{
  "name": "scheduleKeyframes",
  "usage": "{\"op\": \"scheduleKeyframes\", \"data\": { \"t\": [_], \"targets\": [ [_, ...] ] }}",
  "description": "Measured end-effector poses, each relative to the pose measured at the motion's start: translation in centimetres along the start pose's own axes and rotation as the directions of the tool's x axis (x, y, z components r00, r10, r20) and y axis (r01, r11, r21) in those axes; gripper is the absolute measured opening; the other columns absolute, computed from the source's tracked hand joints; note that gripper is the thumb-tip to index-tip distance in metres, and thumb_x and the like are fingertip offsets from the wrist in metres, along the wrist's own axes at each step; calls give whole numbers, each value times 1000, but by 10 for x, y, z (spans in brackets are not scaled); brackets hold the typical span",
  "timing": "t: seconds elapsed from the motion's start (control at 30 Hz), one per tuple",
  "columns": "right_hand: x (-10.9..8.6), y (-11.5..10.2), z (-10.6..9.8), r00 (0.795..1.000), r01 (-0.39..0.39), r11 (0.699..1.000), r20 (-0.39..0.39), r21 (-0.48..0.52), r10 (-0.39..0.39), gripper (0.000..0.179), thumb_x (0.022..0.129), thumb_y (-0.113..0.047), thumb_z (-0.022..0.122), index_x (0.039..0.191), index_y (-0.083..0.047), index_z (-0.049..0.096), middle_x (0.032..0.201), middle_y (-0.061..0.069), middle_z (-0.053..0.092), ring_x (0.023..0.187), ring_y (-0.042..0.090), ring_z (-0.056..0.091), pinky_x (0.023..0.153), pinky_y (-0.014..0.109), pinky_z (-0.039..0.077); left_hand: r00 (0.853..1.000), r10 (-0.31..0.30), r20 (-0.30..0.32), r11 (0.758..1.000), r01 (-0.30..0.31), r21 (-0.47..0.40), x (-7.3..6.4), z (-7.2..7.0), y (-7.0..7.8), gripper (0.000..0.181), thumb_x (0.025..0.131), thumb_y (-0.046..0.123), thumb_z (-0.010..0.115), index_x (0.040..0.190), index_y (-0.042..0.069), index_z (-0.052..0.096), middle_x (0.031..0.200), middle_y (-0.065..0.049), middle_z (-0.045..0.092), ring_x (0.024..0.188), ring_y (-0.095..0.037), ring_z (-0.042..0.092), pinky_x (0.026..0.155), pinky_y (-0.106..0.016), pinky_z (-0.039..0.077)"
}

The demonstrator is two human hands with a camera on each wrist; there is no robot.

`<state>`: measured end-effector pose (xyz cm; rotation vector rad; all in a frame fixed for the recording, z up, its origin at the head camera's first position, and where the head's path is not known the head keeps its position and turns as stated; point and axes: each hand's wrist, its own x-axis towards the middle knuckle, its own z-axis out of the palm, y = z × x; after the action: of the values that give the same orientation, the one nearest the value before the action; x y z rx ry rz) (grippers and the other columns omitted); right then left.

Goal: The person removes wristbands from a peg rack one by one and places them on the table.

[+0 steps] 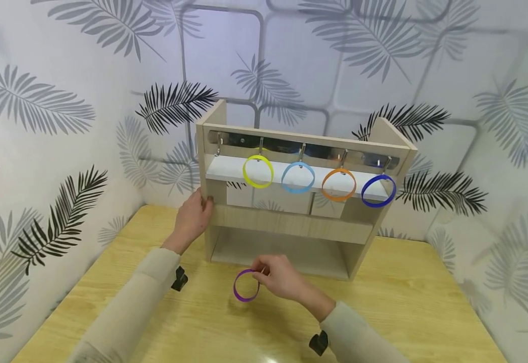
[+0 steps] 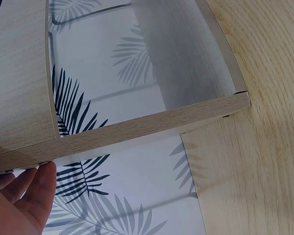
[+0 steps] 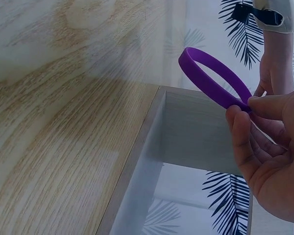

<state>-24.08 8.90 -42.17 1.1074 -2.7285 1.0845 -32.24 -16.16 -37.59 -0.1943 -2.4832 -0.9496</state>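
Note:
Between thumb and fingertips, my right hand pinches a purple wristband, held above the table in front of the shelf's lower part. In the right wrist view the wristband tilts up away from the fingers. My left hand grips the left side panel of a small wooden shelf unit; in the left wrist view its fingers lie against the panel's outer face. Along the shelf's metal hook rail hang a yellow wristband, a light blue wristband, an orange wristband and a dark blue wristband.
At the rail's left end, a hook carries no band. The shelf stands on a light wooden table, near walls papered with a leaf pattern. Its open bottom compartment faces me.

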Motion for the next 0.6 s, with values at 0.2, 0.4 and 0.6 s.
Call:
{"op": "scheduleKeyframes", "data": {
  "t": [0.2,0.4,0.6],
  "targets": [
    [-1,2,2,1000,19,1000,-10,-18,-19,5,90,-11,65,91,-7,67,81,-1,66,65,2,58,55,18,48,1000,8,-6,1000,-8,-8,0,1,0,43,98,27,41,126,-4,50,107,-22,61,91,-38,62,74,-53,48],
    [0,4,3,999,42,998,-10,-44,-42,5,90,-11,64,91,-6,66,82,0,67,66,2,59,56,18,48,1000,21,-9,1000,-21,-12,-1,1,0,42,99,26,40,127,-4,49,109,-23,61,93,-39,62,75,-53,49],
    [-1,8,2,998,50,998,-23,-38,-51,7,91,-11,64,90,-4,66,82,2,67,66,5,60,56,19,48,999,27,-17,1000,-27,-9,-1,1,0,42,99,25,41,127,-5,49,110,-24,61,94,-40,61,75,-53,49]
  ]
}}
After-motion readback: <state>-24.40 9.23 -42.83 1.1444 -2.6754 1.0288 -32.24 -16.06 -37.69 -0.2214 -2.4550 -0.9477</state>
